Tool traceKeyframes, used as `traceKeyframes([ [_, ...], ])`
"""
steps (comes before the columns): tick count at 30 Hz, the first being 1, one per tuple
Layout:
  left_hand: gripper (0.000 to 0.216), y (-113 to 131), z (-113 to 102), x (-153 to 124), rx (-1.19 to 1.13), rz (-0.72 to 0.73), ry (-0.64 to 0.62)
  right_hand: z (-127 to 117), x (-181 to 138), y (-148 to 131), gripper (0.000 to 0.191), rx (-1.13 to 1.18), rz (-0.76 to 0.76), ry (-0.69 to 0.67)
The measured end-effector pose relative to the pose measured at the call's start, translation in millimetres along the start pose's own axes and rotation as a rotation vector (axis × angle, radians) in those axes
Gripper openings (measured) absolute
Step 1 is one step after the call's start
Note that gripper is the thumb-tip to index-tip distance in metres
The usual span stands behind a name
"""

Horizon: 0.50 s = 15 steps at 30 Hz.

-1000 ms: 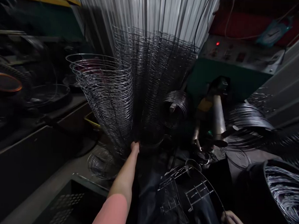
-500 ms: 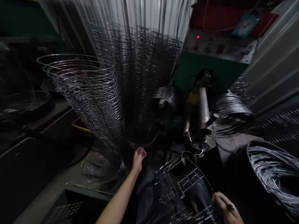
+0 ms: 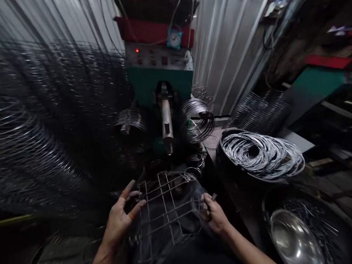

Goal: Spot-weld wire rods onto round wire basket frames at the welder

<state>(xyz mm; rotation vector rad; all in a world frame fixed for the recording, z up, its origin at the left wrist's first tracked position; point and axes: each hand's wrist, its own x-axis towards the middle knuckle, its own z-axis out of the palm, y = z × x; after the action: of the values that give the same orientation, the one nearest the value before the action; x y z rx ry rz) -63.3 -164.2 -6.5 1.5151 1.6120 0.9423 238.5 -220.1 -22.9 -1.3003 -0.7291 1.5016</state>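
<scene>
Two hands flank a wire rack [image 3: 164, 206], left grip [image 3: 118, 221] wide, right grip [image 3: 214, 214] seemingly narrow at its edge.

Dim light, glare on the steel bowl [image 3: 296, 242], wire stack [image 3: 38, 130] at left blurred; edges stretched

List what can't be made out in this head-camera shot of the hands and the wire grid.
All in the head view:
The small item in the right hand: too small to identify.
Whether the left hand touches the wire grid: shadow hides any contact.
The wire hoops at left: too blurred to count.
The clock: its time is too small to read.
</scene>
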Motion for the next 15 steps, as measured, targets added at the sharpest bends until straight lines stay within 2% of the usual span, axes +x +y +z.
traceKeyframes([
  [2, 0.079, 0, 6, 8, 0.251, 0.028, -0.133, -20, 1, 15, 0.037, -0.157, 0.051, -0.036],
  [4, 0.08, -6, 22, 17, 0.346, 0.099, -0.317, -45, 1, 23, 0.031, -0.413, 0.028, -0.076],
  [6, 0.084, -12, 40, 23, 0.37, 0.139, -0.428, -73, 3, 15, 0.028, -0.618, -0.038, -0.086],
  [7, 0.086, -13, 48, 23, 0.393, 0.142, -0.444, -87, 7, 5, 0.027, -0.681, -0.082, -0.064],
  [9, 0.087, -12, 58, 19, 0.462, 0.163, -0.424, -119, 17, -28, 0.025, -0.759, -0.187, 0.083],
  [11, 0.086, -8, 64, 8, 0.519, 0.234, -0.399, -152, 29, -70, 0.023, -0.925, -0.37, 0.489],
  [12, 0.084, -6, 66, 2, 0.541, 0.269, -0.383, -169, 36, -92, 0.024, -1.014, -0.376, 0.659],
  [14, 0.081, -2, 68, -10, 0.548, 0.304, -0.349, -199, 48, -129, 0.028, -1.161, -0.32, 0.898],
  [15, 0.078, -1, 67, -14, 0.524, 0.308, -0.335, -212, 54, -143, 0.034, -1.211, -0.302, 0.942],
])
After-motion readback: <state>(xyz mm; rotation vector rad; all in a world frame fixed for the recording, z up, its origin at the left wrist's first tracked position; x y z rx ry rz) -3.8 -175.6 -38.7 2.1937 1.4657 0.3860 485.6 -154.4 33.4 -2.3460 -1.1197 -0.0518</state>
